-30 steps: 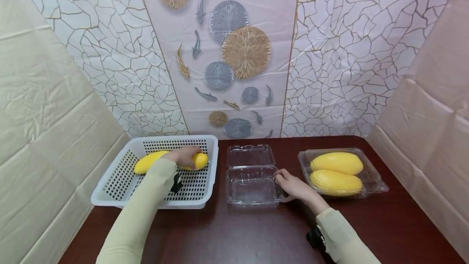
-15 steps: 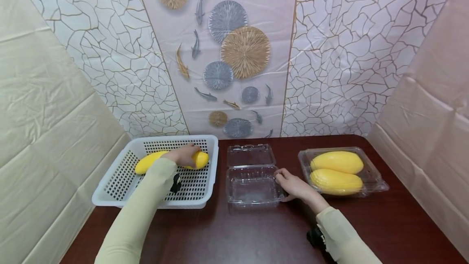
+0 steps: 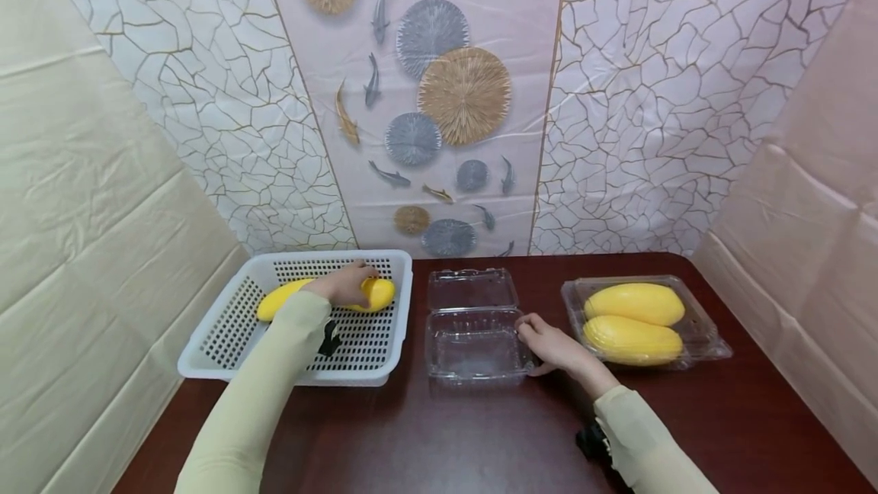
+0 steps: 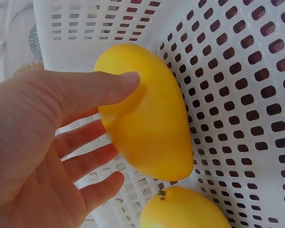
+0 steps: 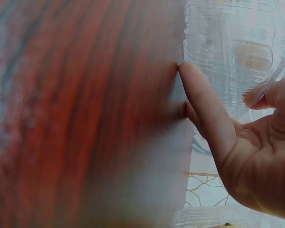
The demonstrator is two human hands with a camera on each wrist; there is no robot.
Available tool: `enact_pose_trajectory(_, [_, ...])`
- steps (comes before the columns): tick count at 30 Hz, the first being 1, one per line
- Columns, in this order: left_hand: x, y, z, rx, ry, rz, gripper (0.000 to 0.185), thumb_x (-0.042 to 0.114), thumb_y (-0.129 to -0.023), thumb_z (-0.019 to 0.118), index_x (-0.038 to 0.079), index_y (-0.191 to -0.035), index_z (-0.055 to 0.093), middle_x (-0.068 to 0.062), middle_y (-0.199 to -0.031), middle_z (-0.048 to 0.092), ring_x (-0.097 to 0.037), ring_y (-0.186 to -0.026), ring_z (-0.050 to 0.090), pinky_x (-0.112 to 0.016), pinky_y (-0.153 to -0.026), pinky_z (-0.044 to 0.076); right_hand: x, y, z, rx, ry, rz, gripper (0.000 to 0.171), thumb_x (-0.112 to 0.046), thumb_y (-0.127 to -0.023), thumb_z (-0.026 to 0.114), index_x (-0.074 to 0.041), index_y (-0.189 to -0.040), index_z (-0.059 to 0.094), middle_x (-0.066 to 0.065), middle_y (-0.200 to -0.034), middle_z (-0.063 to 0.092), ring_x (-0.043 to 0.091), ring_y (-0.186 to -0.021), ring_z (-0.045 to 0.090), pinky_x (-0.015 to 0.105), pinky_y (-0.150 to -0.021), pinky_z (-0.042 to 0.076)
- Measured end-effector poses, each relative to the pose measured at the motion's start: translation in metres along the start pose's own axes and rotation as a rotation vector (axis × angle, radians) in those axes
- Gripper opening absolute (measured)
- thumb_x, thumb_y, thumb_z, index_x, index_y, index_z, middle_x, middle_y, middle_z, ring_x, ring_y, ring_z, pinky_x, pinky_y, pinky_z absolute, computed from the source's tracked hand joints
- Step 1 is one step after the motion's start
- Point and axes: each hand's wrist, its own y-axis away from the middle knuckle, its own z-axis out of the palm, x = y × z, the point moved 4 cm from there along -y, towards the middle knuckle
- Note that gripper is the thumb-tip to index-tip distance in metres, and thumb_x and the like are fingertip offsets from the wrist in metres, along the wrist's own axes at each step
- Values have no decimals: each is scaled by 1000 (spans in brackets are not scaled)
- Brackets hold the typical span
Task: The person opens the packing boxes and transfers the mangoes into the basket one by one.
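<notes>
Two yellow mangoes lie in the white perforated basket (image 3: 206, 349) on the left. My left hand (image 3: 341, 285) grips the right-hand mango (image 4: 147, 114); in the left wrist view its thumb presses on top while the other fingers reach along the side. Beyond it sits the second mango (image 3: 280, 299), partly behind the hand. At the middle of the table stands a clear plastic clamshell container (image 3: 473, 345), lid folded back. My right hand (image 3: 557, 345) holds the container's right side, one fingertip hooked at the rim in the right wrist view.
A closed clear container (image 3: 700, 334) with two mangoes (image 3: 634, 303) inside stands at the right of the dark brown table (image 3: 411, 441). A patterned cloth wall (image 3: 480, 197) rises behind, and beige cloth (image 3: 809, 250) hangs at both sides.
My left hand and the gripped mango have shifted slightly upward in the head view, and more of the mango's end shows. The right hand and the open container stay put. The view drifts slightly.
</notes>
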Motion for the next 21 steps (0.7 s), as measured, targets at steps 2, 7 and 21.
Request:
enact_pose_trajectory(2, [1, 1, -1, -3, 3, -5, 64, 15, -86, 76, 9, -146, 52, -20, -154, 37, -38, -138, 40, -58, -112, 32, 0, 1, 0, 2, -1, 5, 42, -23, -110, 33, 4, -141, 36, 35, -145, 40, 48, -135, 40, 43, -68, 60])
enact_pose_trajectory(7, [0, 2, -1, -5, -7, -30, 63, 16, -88, 76, 11, -146, 52, -21, -160, 30, -40, -144, 32, -60, -115, 26, -1, 1, -1, 3, 6, 6, 42, -24, -110, 33, 3, -141, 36, 35, -145, 40, 47, -136, 39, 43, -68, 60])
enact_pose_trajectory(21, [21, 21, -16, 58, 12, 40, 55, 22, -96, 69, 11, -147, 51, -19, -155, 39, -38, -140, 40, -57, -114, 31, 1, 3, 0, -9, -35, 2, 43, -24, -110, 33, 3, -144, 35, 35, -150, 35, 46, -140, 35, 42, -68, 61])
